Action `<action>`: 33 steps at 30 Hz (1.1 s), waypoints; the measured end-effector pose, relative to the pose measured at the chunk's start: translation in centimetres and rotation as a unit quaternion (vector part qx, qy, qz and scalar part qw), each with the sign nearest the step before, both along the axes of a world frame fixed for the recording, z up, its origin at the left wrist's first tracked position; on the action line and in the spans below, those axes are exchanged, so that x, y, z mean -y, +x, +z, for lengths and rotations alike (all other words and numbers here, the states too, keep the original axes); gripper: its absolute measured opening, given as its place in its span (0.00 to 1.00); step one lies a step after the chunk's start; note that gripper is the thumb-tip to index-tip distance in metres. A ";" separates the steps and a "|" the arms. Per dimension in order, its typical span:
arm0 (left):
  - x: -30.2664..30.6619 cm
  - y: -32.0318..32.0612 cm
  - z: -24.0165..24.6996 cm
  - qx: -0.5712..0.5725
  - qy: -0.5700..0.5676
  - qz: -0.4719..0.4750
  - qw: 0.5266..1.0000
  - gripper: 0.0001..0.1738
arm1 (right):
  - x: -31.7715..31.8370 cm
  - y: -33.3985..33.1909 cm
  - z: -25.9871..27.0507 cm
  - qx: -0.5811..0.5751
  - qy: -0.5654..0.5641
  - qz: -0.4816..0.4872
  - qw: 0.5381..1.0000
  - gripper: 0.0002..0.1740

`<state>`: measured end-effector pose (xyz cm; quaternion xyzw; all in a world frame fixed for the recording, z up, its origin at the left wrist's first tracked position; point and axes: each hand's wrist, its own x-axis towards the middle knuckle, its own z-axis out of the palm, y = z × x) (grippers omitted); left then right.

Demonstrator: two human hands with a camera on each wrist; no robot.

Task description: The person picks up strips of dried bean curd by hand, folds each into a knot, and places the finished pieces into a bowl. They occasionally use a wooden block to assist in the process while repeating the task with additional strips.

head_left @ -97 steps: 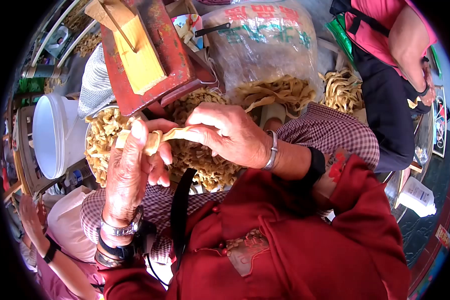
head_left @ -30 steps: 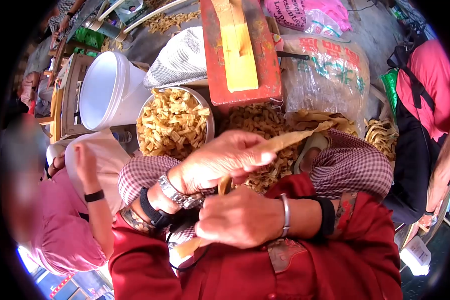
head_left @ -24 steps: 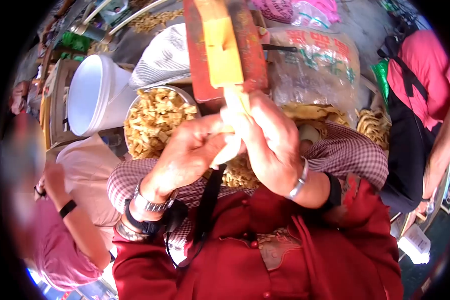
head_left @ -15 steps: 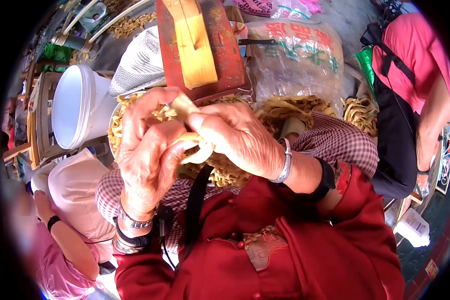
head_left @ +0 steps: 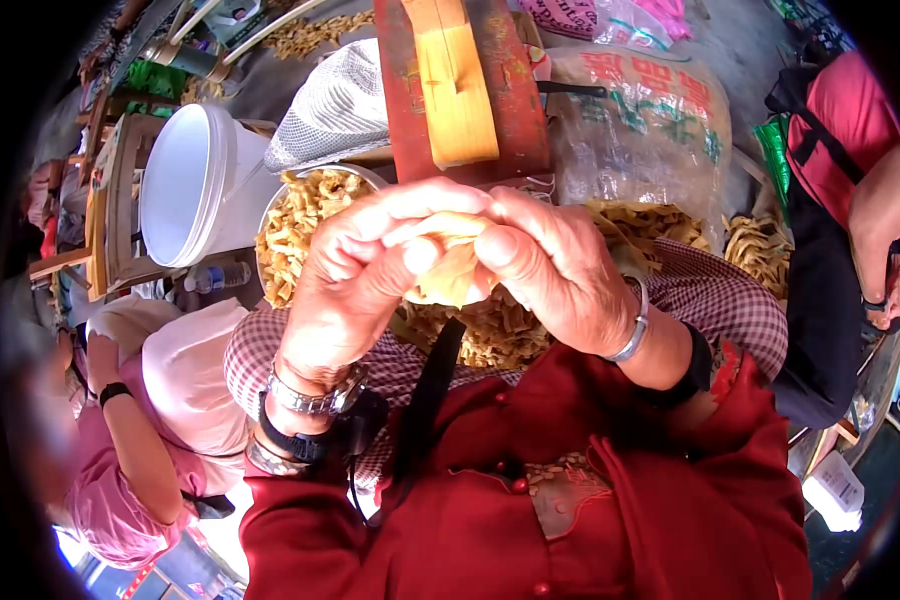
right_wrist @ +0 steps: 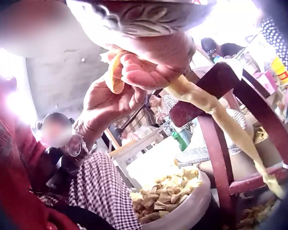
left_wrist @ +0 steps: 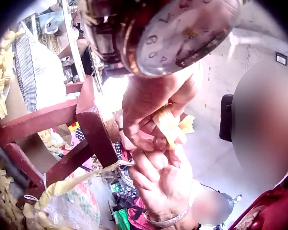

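A pale yellow, flexible strip [head_left: 457, 268] is folded between both hands in front of the chest. My left hand [head_left: 340, 275], with a watch at its wrist, pinches the strip between thumb and fingers. My right hand [head_left: 570, 280], wearing a silver bangle, pinches it from the other side, the fingertips of both hands meeting. The left wrist view shows the strip's looped part [left_wrist: 167, 125] between the fingers. A long free tail [right_wrist: 225, 120] hangs from my right hand in the right wrist view. Short knotted yellow pieces fill the round basin [right_wrist: 201, 206] below.
Behind the hands stands a red wooden bench [head_left: 520, 130] with a yellow wooden block [head_left: 460, 110]. A white bucket [head_left: 180, 185] is at left; a clear plastic sack [head_left: 640, 130] with more strips is at right. Several loose pieces [head_left: 495, 335] lie below. People sit at both sides.
One second ago the hands were apart, the left above the right, with the strip stretched out flat. They have since come together and folded it into a loop, fingertips meeting.
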<state>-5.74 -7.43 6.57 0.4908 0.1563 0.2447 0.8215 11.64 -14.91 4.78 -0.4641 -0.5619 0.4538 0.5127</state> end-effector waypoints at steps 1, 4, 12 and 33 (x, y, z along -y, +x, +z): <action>0.1 -0.2 -0.1 -0.062 0.045 0.030 0.997 0.19 | 0.1 0.0 0.0 -0.021 -0.013 -0.004 1.000 0.15; 0.1 0.5 -0.1 -0.159 0.365 0.057 0.916 0.21 | 0.4 -0.1 -0.2 -0.073 -0.050 -0.005 0.996 0.14; 0.7 0.7 -1.1 -0.133 0.046 0.031 0.989 0.29 | -0.4 -0.4 0.2 -0.194 -0.067 0.018 0.979 0.13; -1.3 0.1 -1.1 0.011 -0.083 0.138 0.987 0.24 | -0.3 1.4 -1.8 0.071 -0.112 -0.017 0.991 0.13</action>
